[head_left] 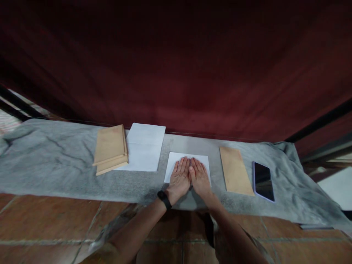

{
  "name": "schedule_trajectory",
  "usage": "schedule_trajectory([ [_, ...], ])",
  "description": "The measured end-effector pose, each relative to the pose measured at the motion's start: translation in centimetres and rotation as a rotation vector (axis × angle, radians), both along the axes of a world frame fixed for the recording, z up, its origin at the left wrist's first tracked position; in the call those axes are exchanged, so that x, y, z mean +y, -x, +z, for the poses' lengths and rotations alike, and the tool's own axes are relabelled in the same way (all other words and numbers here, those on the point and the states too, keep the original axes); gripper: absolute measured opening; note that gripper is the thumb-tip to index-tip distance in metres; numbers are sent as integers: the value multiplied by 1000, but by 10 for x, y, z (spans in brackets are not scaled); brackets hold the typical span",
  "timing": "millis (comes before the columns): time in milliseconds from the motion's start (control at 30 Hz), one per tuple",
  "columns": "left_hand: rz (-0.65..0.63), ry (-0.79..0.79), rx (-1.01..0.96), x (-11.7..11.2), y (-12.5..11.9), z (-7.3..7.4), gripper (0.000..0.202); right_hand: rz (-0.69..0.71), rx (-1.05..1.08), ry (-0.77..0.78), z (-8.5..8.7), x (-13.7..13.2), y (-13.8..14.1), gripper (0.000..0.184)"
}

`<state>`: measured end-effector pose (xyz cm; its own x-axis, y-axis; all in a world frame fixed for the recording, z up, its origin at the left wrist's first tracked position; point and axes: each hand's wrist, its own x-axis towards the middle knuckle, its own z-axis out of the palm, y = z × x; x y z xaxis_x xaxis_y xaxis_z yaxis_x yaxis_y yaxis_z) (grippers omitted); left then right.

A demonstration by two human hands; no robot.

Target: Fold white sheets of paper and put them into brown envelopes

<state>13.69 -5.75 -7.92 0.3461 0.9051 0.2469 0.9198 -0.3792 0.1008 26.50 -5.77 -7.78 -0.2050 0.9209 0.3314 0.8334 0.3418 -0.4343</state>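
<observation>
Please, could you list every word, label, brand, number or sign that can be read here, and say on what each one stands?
There are none: no readable text shows on the brown envelopes, the white sheets, the black wristband or the phone, whose screen is dark.

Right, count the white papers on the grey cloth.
2 visible: a larger sheet, partly under the brown stack, and a smaller sheet beneath the left hand and right hand. Others may be hidden underneath.
</observation>
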Motion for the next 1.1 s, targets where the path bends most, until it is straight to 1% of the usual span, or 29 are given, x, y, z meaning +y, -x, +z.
schedule_trajectory([
  [100, 33, 24, 1, -1, 7, 6, 55, 17, -167, -59, -2, -3, -6, 53],
  [200, 51, 48, -1, -2, 14, 11, 58, -18, -261, -84, -5, -4, -12, 55],
  [467, 110, 82, -8, -5, 27, 15, 64, -85, -347, -191, -15, -6, -37, 60],
  [633, 132, 81, -2, -7, 31, 16, 64, -114, -396, -241, -18, -10, -49, 62],
  [800, 145, 89, 12, -9, 31, 19, 64, -108, -406, -248, -17, -13, -58, 64],
  [933, 139, 79, 27, -8, 32, 22, 61, -107, -356, -241, -14, -11, -62, 59],
  [1033, 144, 39, -1, -4, 32, 24, 58, -156, -287, -203, -7, -4, -57, 56],
  [1100, 129, -1, -35, 1, 28, 24, 56, -178, -237, -164, -2, 4, -47, 57],
])
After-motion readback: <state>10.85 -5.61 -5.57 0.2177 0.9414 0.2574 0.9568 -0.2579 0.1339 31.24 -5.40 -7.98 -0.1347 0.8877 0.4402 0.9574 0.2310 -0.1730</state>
